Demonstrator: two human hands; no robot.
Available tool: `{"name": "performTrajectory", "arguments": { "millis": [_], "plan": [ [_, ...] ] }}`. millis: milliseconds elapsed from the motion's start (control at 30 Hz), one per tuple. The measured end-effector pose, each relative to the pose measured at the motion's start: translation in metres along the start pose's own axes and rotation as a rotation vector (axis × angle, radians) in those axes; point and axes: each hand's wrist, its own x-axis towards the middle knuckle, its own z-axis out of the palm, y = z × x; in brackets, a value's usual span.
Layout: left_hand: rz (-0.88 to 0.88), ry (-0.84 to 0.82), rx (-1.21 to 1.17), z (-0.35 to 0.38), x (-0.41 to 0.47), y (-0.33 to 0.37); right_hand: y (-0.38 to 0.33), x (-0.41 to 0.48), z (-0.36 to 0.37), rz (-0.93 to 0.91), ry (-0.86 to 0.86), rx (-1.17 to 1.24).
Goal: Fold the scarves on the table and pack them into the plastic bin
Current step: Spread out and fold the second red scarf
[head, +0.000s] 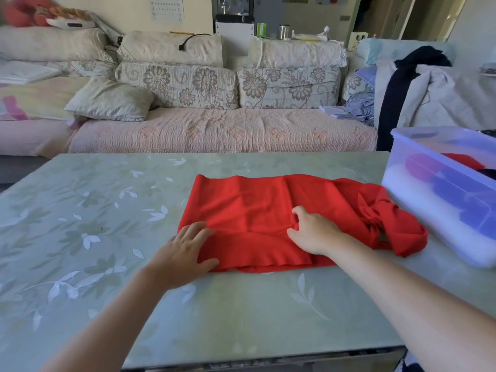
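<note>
A red scarf (pixel 255 208) lies partly folded in the middle of the table (pixel 94 210), its right end bunched and rumpled near the bin. My left hand (pixel 185 251) lies flat on the scarf's near left corner, fingers straight. My right hand (pixel 314 232) sits on the middle of the cloth with fingers curled, gathering a pinch of red fabric. The clear plastic bin (pixel 418 200) stands at the table's right edge and holds folded purple, blue and red cloth.
A floral sofa (pixel 214 124) with cushions runs behind the table. Clothes hang over a chair (pixel 429 89) at the back right. The table's near edge (pixel 268 358) is close to me.
</note>
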Motion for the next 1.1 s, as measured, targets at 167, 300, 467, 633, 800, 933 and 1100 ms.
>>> {"name": "performTrajectory", "arguments": {
  "millis": [167, 300, 467, 633, 800, 933, 1100],
  "plan": [
    [0.067, -0.074, -0.072, -0.001, -0.014, -0.010, -0.002, -0.006, 0.003, -0.032, -0.116, 0.076],
    [0.056, -0.126, -0.090, -0.005, -0.022, -0.017, -0.002, -0.002, -0.005, -0.048, -0.087, 0.377],
    [0.074, -0.047, -0.074, -0.019, -0.030, -0.018, 0.012, -0.012, 0.000, -0.157, -0.257, 0.167],
    [0.029, 0.038, -0.238, -0.026, -0.015, -0.019, 0.002, 0.006, -0.011, -0.108, -0.027, 0.092],
    [-0.084, 0.324, -0.273, -0.021, 0.042, -0.025, -0.004, 0.052, -0.003, -0.098, 0.160, 0.021],
    [-0.096, 0.270, -0.187, -0.014, 0.090, -0.036, -0.002, 0.097, 0.005, -0.067, 0.188, 0.022],
    [-0.077, 0.204, -0.164, -0.005, 0.140, -0.051, 0.002, 0.145, 0.019, -0.022, 0.275, 0.077]
  ]
}}
